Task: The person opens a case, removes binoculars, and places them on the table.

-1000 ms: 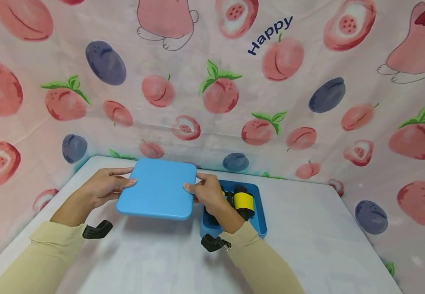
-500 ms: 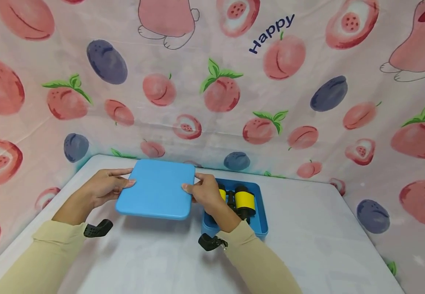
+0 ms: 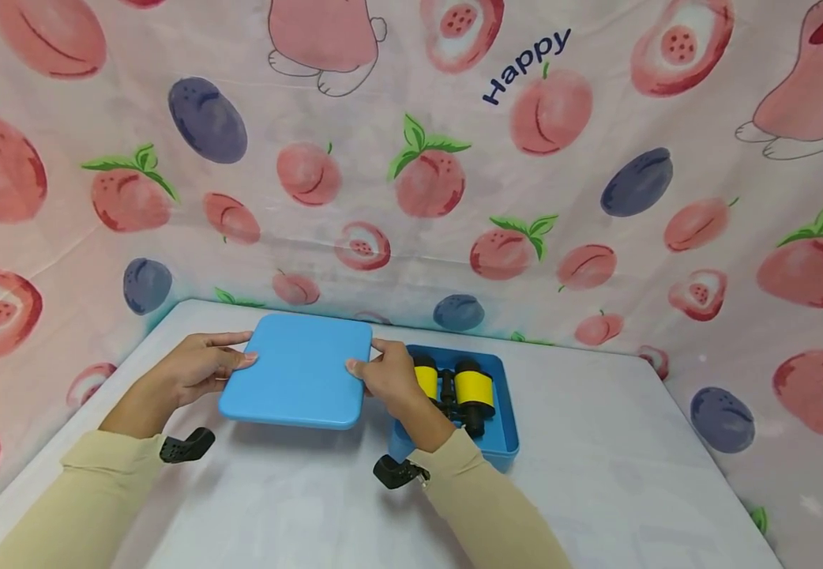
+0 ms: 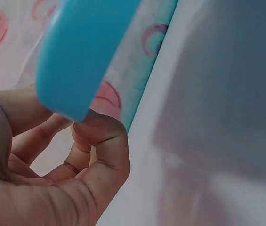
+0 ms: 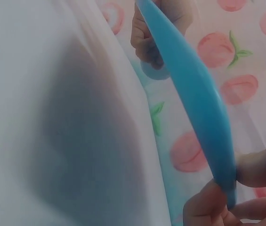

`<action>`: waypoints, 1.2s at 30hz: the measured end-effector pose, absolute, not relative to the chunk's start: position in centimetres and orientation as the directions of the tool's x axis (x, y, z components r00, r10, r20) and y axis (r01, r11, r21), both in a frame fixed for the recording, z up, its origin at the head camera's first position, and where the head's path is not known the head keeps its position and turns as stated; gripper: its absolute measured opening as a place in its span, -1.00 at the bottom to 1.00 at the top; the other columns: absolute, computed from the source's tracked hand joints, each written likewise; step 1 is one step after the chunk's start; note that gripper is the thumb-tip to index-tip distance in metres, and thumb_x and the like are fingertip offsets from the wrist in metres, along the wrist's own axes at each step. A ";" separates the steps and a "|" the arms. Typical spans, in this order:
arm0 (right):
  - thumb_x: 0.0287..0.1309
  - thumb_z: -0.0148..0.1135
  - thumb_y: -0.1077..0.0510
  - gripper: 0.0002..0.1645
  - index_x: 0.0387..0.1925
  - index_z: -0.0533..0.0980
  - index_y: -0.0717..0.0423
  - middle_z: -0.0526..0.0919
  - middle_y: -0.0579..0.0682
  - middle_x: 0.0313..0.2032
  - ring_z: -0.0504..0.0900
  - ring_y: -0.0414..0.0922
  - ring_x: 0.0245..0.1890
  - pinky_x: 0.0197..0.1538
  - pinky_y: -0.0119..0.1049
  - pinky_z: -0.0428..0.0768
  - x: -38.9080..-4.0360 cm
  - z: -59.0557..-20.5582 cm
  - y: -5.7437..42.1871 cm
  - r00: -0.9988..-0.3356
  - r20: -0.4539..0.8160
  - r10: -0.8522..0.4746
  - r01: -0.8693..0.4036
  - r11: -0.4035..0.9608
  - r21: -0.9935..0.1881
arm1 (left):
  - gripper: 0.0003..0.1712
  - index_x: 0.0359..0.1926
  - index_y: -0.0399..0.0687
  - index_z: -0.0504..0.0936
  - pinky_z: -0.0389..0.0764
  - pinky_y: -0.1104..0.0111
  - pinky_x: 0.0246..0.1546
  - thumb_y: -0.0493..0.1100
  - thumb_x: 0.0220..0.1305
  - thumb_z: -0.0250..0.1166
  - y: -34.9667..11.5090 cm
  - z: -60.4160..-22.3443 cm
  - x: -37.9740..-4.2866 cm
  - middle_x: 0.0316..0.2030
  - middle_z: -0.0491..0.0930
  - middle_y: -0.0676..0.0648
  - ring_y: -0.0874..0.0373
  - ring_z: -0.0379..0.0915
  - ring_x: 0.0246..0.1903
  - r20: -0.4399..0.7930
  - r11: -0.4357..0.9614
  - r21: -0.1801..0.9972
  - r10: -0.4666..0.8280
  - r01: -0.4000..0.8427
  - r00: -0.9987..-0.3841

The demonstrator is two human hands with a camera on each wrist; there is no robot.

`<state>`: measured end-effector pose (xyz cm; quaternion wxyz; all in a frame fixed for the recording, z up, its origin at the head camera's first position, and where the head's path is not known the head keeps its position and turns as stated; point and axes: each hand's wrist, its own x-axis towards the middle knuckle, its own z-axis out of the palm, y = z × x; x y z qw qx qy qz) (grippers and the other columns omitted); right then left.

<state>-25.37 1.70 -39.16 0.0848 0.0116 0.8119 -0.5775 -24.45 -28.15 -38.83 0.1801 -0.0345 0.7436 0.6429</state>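
Note:
A flat, square blue lid (image 3: 298,371) with rounded corners is held above the table, its shadow falling on the cloth below. My left hand (image 3: 194,370) pinches the lid's left edge, thumb on top and fingers underneath. At the opposite edge my right hand (image 3: 392,375) grips it the same way. In the left wrist view the lid (image 4: 83,56) shows edge-on between thumb and fingers. A blue box (image 3: 507,419) stands just right of the lid, uncovered. Inside it lie black and yellow binoculars (image 3: 474,389), partly hidden behind my right hand and forearm.
A white cloth covers the table (image 3: 618,458). Behind and at the sides hangs a pink curtain (image 3: 411,261) printed with peaches and plums. Black wrist cameras (image 3: 187,445) sit at both cuffs.
Both hands have shifted slightly left and down with the lid. More of the binoculars and the box's inside now shows beside my right hand.

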 end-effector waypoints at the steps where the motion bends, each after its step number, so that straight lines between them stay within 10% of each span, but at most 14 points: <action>1: 0.35 0.40 0.12 -0.27 0.47 0.41 0.14 0.58 0.11 -0.31 0.60 -0.09 -0.42 -0.35 -0.32 0.65 -25.3 -39.2 1.6 -0.986 -0.150 -0.079 0.116 0.332 -0.936 | -0.02 0.66 -0.15 0.00 0.72 0.39 -0.15 -0.15 0.44 0.36 -28.2 -38.9 -24.5 -0.24 0.65 0.22 0.33 0.51 -0.43 -0.314 0.170 0.943 0.179 -0.285 -0.933; 11: 0.40 0.34 0.12 -0.20 0.56 0.27 0.16 0.55 0.03 -0.44 0.51 -0.12 -0.48 -0.20 -0.15 0.72 -24.9 -39.3 1.0 -0.981 -0.179 -0.075 0.150 0.295 -0.944 | 0.00 0.66 -0.13 -0.01 0.76 0.36 -0.11 -0.12 0.43 0.38 -28.8 -39.2 -24.8 -0.21 0.64 0.18 0.31 0.61 -0.38 -0.321 0.177 0.940 0.180 -0.291 -0.930; 36: 0.37 0.36 0.14 -0.30 0.49 0.41 0.06 0.45 0.01 -0.23 0.42 -0.15 -0.41 -0.36 -0.43 0.50 -24.4 -43.5 -1.6 -0.963 -0.267 0.031 0.268 0.086 -0.959 | -0.02 0.64 -0.15 0.07 0.74 0.39 -0.11 -0.12 0.39 0.41 -30.8 -42.1 -24.9 -0.15 0.61 0.15 0.29 0.59 -0.26 -0.356 0.211 0.922 0.135 -0.325 -0.925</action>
